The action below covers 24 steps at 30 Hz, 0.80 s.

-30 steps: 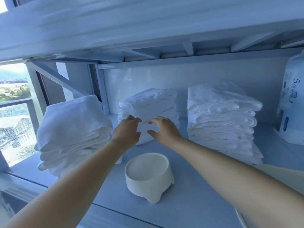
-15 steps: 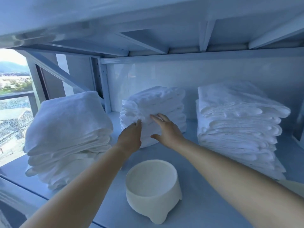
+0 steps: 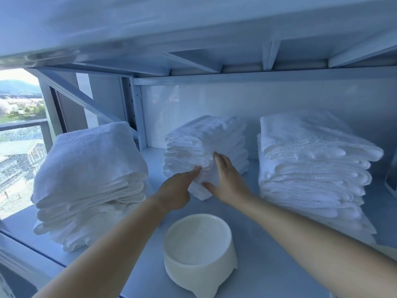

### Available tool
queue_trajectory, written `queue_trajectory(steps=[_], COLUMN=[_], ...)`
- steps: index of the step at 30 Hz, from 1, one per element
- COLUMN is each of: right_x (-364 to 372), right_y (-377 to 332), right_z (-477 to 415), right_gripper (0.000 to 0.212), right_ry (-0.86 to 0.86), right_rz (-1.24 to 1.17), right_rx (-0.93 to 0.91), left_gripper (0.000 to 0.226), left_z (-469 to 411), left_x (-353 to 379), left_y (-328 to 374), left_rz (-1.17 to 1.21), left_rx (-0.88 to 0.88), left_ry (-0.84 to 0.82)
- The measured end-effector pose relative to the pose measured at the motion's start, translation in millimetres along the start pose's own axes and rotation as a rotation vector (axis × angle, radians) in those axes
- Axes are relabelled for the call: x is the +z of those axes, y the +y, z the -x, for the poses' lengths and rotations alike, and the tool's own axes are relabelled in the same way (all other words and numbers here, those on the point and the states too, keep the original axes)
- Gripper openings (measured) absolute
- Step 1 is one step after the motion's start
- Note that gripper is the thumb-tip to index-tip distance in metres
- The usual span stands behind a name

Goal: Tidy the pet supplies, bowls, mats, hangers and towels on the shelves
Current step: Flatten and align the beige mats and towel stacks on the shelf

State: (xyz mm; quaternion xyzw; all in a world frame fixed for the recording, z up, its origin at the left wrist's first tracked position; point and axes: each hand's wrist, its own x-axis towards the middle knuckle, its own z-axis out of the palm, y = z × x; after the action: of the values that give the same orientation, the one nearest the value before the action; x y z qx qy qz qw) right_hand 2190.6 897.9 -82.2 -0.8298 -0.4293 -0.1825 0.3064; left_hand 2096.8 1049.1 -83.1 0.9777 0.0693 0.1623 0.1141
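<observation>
- Nearest: two bare forearms reaching forward and up, one from the lower left, one from the lower right.
- Between them, near the front of the shelf: a cream footed bowl, upright, mouth up, apart from every towel.
- Farther in: left hand, fingers straight, tips pressed into the lower front folds of the middle towel stack; nothing gripped.
- Just right of it: right hand, laid flat against the front of the same stack, fingers straight and pointing up, thumb spread low toward the left hand; nothing gripped either.
- Hands close together, almost meeting at the stack's lower front corner.
- Middle towel stack: white, folded, set well back on the shelf near the back wall, bottom layers poking forward under the hands.
- Left of it and nearer the front edge: left towel stack, white, bulging, lower layers sagging outward.
- On the right: right towel stack, white, folded edges facing front, bottom layers fanned forward.
- At the far right edge: part of a pale container, too cropped to identify.
- Rear left corner: grey upright post.
- Overhead: braced underside of the upper shelf.
- Far left: window, hills and buildings beyond.
</observation>
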Motion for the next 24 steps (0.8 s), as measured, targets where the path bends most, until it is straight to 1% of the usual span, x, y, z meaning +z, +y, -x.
queue_trajectory(steps=[2, 6, 13, 15, 17, 19, 21, 24], right_x=[4, 11, 11, 10, 8, 5, 0, -8], right_y=[-3, -11, -8, -8, -9, -7, -3, 6], right_z=[-1, -11, -13, -13, -14, -15, -13, -8], right_gripper=[0.089, 0.085, 0.091, 0.082, 0.068, 0.059, 0.058, 0.057], right_ry=[-0.011, 0.042, 0.032, 0.058, 0.086, 0.098, 0.097, 0.107], right_rz=[0.01, 0.005, -0.001, -0.025, -0.039, -0.032, -0.019, 0.006], right_rx=[0.01, 0.046, 0.059, 0.061, 0.048, 0.042, 0.054, 0.104], left_gripper=[0.079, 0.081, 0.083, 0.082, 0.079, 0.076, 0.072, 0.066], left_z=[-1, 1, 3, 2, 3, 1, -1, -8], left_x=[-1, -3, -6, -6, -6, -6, -6, -6], left_y=[0, -2, -1, 0, 1, 3, 4, 2], left_rz=[0.011, 0.005, -0.054, -0.083, -0.097, -0.1, -0.12, -0.205], left_rx=[-0.005, -0.012, 0.007, 0.012, 0.034, 0.052, 0.035, -0.047], left_ry=[-0.004, 0.003, -0.005, 0.023, 0.08, 0.144, 0.191, 0.221])
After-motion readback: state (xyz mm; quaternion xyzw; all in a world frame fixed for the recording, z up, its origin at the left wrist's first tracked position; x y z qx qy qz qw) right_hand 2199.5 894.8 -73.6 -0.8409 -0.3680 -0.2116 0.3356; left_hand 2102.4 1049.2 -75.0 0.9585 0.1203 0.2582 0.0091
